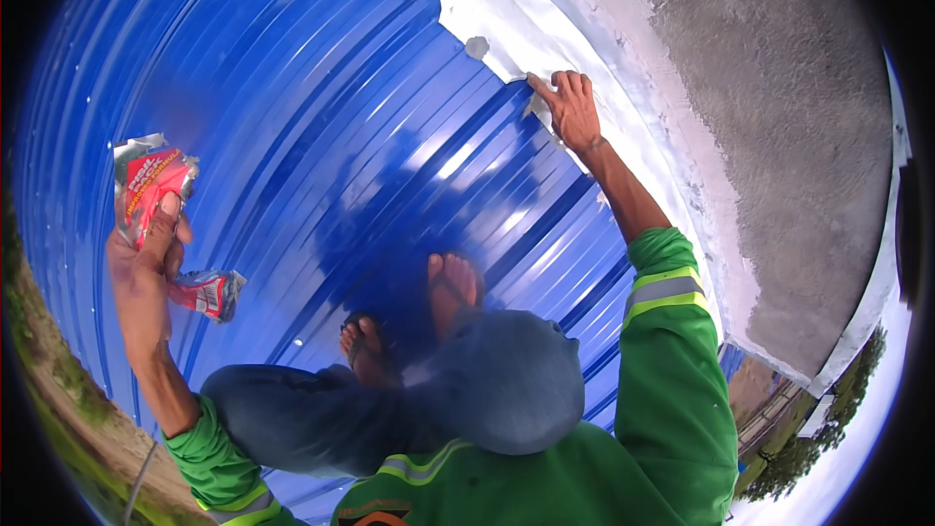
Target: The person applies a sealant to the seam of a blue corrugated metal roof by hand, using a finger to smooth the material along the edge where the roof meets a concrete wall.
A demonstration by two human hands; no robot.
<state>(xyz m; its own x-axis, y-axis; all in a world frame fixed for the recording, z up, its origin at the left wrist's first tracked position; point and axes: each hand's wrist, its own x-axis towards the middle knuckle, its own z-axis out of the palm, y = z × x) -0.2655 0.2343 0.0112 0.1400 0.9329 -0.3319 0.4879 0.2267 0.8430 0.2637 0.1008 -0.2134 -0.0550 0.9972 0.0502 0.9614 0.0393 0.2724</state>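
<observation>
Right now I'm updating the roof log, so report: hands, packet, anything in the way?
Left hand gripping crumpled red packet. Right hand at silver flashing, near its edge, thumb spread. Nothing visible blocking the right hand.

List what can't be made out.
In the head view:
Whether the red packet and crumpled wrapper below join: the left hand covers between.
Whether the right hand grips the silver sheet: its fingers hide the contact.
Heels of the feet: hidden by the trousers.
</observation>
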